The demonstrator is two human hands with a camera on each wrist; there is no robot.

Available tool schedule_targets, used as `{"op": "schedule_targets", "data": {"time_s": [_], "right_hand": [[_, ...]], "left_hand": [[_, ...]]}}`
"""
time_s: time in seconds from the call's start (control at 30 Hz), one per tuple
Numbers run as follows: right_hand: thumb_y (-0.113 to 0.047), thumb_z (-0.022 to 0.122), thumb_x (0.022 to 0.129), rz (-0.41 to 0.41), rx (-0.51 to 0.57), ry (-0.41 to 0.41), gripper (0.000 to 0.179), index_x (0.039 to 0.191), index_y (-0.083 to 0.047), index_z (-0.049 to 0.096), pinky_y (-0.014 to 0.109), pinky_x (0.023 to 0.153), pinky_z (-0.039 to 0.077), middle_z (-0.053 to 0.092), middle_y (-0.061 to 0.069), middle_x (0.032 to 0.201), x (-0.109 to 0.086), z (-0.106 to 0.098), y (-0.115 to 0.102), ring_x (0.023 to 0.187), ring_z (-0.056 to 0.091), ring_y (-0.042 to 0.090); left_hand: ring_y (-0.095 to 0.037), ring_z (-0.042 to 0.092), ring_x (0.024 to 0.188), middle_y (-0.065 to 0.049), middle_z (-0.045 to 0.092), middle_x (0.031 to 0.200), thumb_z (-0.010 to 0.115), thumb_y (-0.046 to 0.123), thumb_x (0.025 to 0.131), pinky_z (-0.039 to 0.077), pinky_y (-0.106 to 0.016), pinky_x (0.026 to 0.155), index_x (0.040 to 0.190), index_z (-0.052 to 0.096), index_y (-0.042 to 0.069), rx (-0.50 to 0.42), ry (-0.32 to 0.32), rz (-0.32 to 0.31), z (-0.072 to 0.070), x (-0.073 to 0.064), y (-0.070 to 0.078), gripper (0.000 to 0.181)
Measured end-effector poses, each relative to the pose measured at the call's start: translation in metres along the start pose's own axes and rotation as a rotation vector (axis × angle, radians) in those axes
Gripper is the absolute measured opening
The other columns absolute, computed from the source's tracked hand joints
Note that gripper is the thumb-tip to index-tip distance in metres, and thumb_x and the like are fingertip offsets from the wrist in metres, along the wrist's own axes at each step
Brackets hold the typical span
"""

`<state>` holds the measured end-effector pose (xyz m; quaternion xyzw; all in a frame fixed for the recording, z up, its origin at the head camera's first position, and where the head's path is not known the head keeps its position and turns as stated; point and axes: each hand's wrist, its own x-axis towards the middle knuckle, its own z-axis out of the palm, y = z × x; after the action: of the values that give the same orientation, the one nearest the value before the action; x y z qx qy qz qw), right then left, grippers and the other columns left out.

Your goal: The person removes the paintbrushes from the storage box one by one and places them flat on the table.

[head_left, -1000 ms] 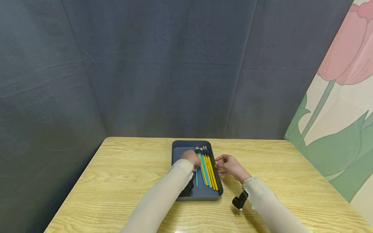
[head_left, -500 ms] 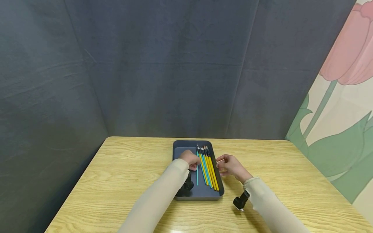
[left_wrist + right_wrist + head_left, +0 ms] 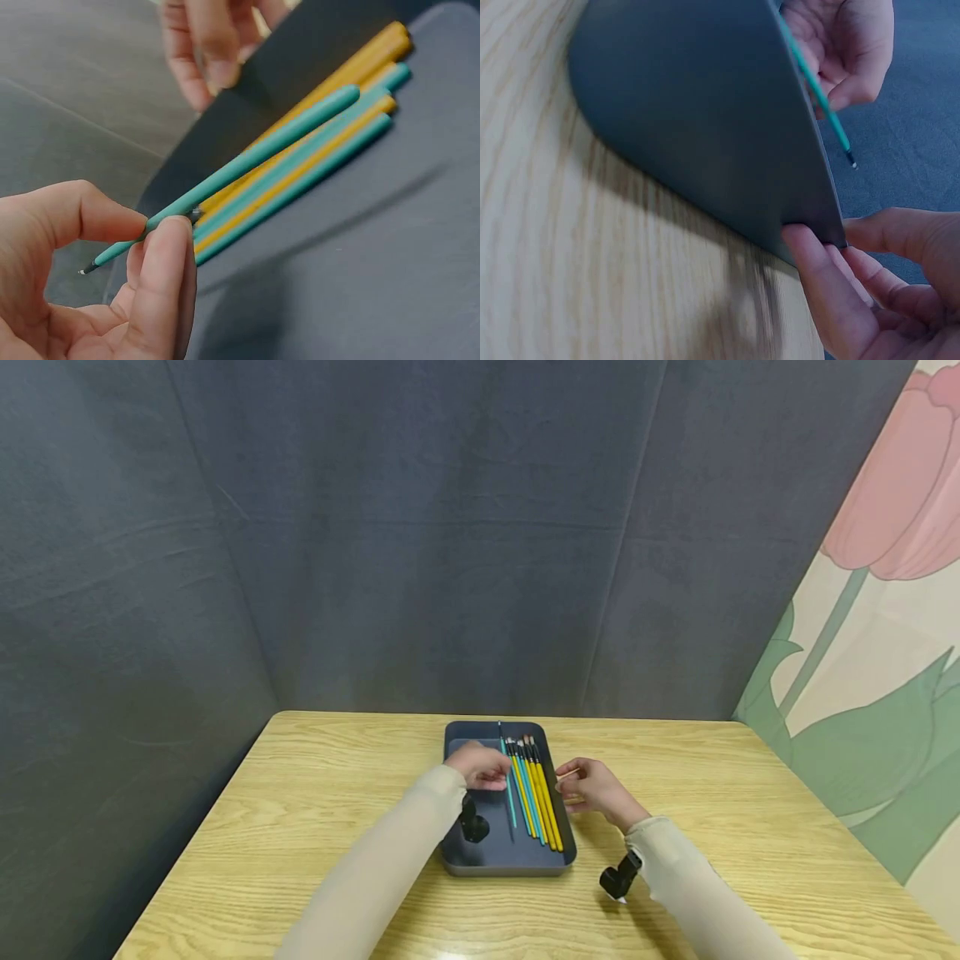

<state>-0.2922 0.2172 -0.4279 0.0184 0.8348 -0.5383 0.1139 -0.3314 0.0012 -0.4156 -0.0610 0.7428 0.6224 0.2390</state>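
My left hand (image 3: 480,766) pinches a thin teal paintbrush (image 3: 262,154) between thumb and fingertips, over the dark grey tray (image 3: 491,857). The brush slants above the tray floor and casts a shadow there; its small tip points toward the far rim. Beside it, inside the tray along the right wall, several yellow and teal paintbrushes (image 3: 536,797) lie in a row, bristles toward the far end. My right hand (image 3: 596,792) grips the tray's right side; in the right wrist view, thumb and fingers pinch the rim of its wall (image 3: 697,112).
The tray stands on a light wood table (image 3: 337,793). A dark grey curtain (image 3: 420,543) hangs behind and to the left. On the right is a panel with a tulip pattern (image 3: 862,693). Small black cameras are strapped at both wrists.
My left hand has moved a little left and raised the teal paintbrush off the tray floor, away from the row. The right hand keeps its hold on the tray's side.
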Motion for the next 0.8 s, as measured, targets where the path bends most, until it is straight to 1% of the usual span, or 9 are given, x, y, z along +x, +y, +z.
{"op": "schedule_targets", "data": {"time_s": [0.03,0.13,0.2,0.27,0.4,0.47,0.53,0.7,0.8], "right_hand": [[0.003,0.059,0.090,0.002,-0.002,0.002,0.027,0.115,0.009,0.052,0.035,0.067,0.061,0.060,0.014,0.092,0.000,0.000,0.000,0.075,0.060,0.017],[0.003,0.059,0.090,0.006,-0.003,0.009,0.027,0.115,0.008,0.052,0.034,0.067,0.061,0.060,0.014,0.093,0.001,0.000,-0.001,0.077,0.060,0.017],[0.003,0.059,0.090,0.010,0.000,0.011,0.026,0.115,0.008,0.053,0.034,0.067,0.061,0.060,0.014,0.093,0.002,0.001,-0.001,0.077,0.060,0.017],[0.003,0.059,0.090,0.008,-0.001,0.007,0.026,0.115,0.008,0.052,0.034,0.067,0.061,0.060,0.014,0.093,0.002,0.001,-0.001,0.077,0.060,0.017],[0.003,0.059,0.090,0.010,-0.006,0.010,0.026,0.115,0.008,0.053,0.034,0.066,0.061,0.060,0.015,0.093,0.001,0.002,-0.001,0.077,0.061,0.018],[0.002,0.059,0.090,0.008,-0.007,0.011,0.026,0.115,0.008,0.053,0.034,0.066,0.061,0.060,0.015,0.093,0.001,0.001,-0.001,0.077,0.061,0.018],[0.002,0.059,0.090,0.004,-0.009,0.008,0.027,0.115,0.009,0.052,0.035,0.067,0.062,0.060,0.015,0.093,0.000,0.001,-0.001,0.077,0.061,0.018],[0.003,0.059,0.090,0.005,-0.019,0.006,0.027,0.116,0.009,0.052,0.036,0.067,0.061,0.060,0.015,0.093,0.000,0.001,-0.001,0.077,0.061,0.017],[0.003,0.060,0.089,0.015,-0.016,0.015,0.027,0.115,0.008,0.053,0.035,0.067,0.061,0.060,0.015,0.093,0.001,0.002,-0.001,0.077,0.061,0.018]], "left_hand": [[-0.008,0.060,0.052,-0.001,0.058,0.062,0.062,0.001,0.080,0.056,-0.017,0.054,0.083,0.063,-0.001,-0.012,-0.005,0.000,-0.003,0.001,0.001,0.004],[-0.008,0.061,0.056,-0.002,0.060,0.068,0.061,0.003,0.082,0.058,-0.019,0.061,0.098,0.065,-0.007,-0.042,-0.024,0.023,-0.016,-0.001,0.004,0.019],[-0.009,0.062,0.059,-0.004,0.060,0.072,0.060,0.005,0.085,0.059,-0.019,0.063,0.108,0.064,-0.010,-0.048,-0.037,0.037,-0.026,-0.006,0.007,0.028],[-0.009,0.062,0.062,-0.006,0.062,0.080,0.059,0.006,0.087,0.058,-0.018,0.066,0.112,0.063,-0.010,-0.057,-0.041,0.059,-0.036,-0.012,0.010,0.030],[-0.010,0.063,0.065,-0.010,0.063,0.090,0.058,0.005,0.087,0.058,-0.017,0.065,0.100,0.065,-0.004,-0.093,-0.036,0.078,-0.055,-0.020,0.014,0.017],[-0.010,0.063,0.065,-0.011,0.064,0.091,0.058,0.004,0.087,0.057,-0.016,0.064,0.095,0.064,-0.003,-0.116,-0.028,0.083,-0.064,-0.023,0.015,0.012],[-0.010,0.063,0.065,-0.010,0.064,0.087,0.058,0.004,0.087,0.057,-0.016,0.064,0.092,0.063,-0.002,-0.127,-0.022,0.086,-0.073,-0.026,0.015,0.010],[-0.010,0.063,0.066,-0.006,0.063,0.080,0.056,0.004,0.089,0.057,-0.017,0.066,0.094,0.062,-0.003,-0.136,-0.010,0.095,-0.094,-0.030,0.010,0.011],[-0.009,0.063,0.067,-0.005,0.062,0.079,0.056,0.005,0.090,0.057,-0.016,0.066,0.104,0.061,-0.008,-0.140,-0.006,0.093,-0.105,-0.033,0.007,0.019]]}}
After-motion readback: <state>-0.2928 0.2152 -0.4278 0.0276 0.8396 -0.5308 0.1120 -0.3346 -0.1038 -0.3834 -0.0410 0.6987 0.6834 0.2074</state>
